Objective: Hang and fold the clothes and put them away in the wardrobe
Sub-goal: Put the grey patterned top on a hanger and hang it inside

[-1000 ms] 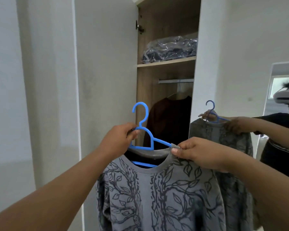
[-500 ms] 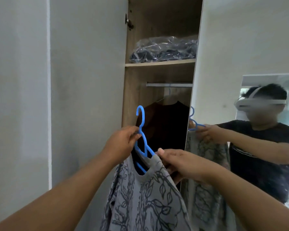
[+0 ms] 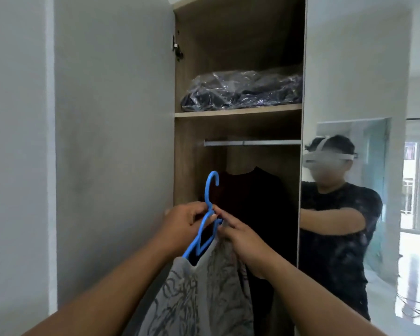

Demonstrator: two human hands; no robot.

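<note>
Two hands at the neck of a blue plastic hanger (image 3: 205,229): left hand (image 3: 182,224) grips below the hook, right hand (image 3: 238,235) pinches the collar of the grey leaf-print shirt (image 3: 199,294), likely steadying it. Hanger is edge-on, hook up, below the metal rail (image 3: 250,142) in the open wooden wardrobe (image 3: 238,40), beside a dark hung garment (image 3: 257,204).

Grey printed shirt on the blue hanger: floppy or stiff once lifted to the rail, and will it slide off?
Probably floppy: the grey printed shirt drapes in soft folds below the blue hanger. Likely light, since the left hand and right hand hold it up by the hanger neck alone. It could slip, as the hanger sits tilted and the plastic looks smooth.
</note>
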